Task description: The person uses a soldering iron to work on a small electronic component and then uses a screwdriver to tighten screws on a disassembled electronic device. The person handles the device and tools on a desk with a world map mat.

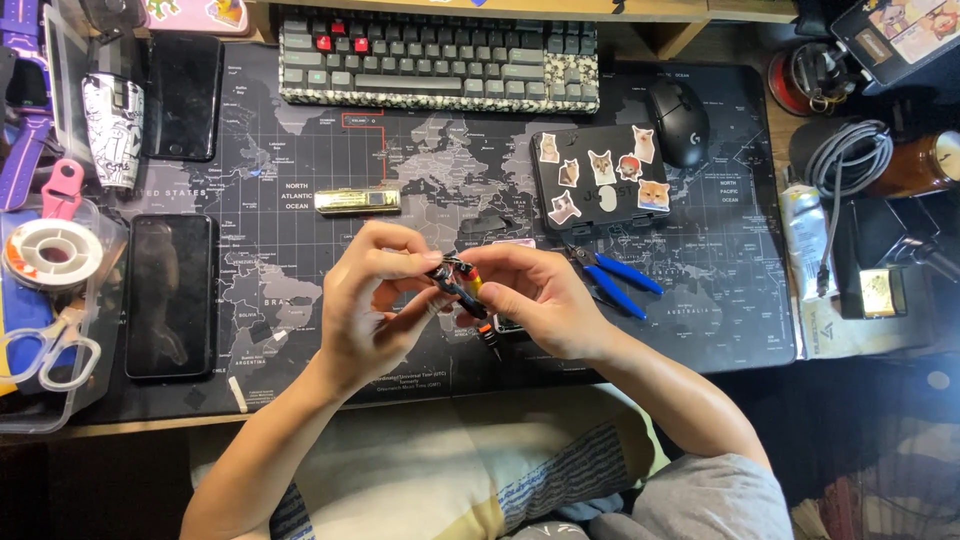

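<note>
Black and printed with a world map, the desk mat (300, 180) is lying under everything, and both hands are working just above its near middle. The left hand (375, 300) is curling its fingers shut around the upper end of a small dark tool (462, 292) with orange and yellow bands, thumb and forefinger pinching it. The right hand (535, 300) is closing on the same tool from the other side, fingers wrapping its middle, so the tool is sitting tilted between the two hands with its lower tip pointing down toward the mat. Blue-handled cutters (612, 278) are lying on the mat just right of the right hand. A black case (598, 175) covered in cat stickers is resting on the mat beyond the hands, with a mouse (680, 120) near its far right corner. A brass lighter (357, 201) is lying on the mat beyond the left hand. A keyboard (440, 60) is sitting along the mat's far edge. Two dark phones (170, 295) are lying at the mat's left side.
</note>
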